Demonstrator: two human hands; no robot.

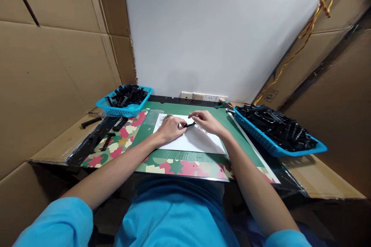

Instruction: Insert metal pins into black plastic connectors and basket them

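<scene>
My left hand (172,128) is closed on one end of a slim black plastic part (189,125), held low over a white sheet (185,144). Just to the right, my right hand (206,120) has its fingers pinched together above the part's other end. A thin pale tip shows at those fingers, too small to name. Tiny brownish pieces (165,117) lie in a loose pile behind my left hand. More of the same tiny pieces (202,128) are scattered under my right hand.
A blue basket (124,111) heaped with black parts stands back left; another blue basket (275,149) of black parts is at right. Loose black parts (108,141) lie on the left side. A clear plastic bag (153,117) rests by the sheet. Cardboard walls (58,58) flank the table.
</scene>
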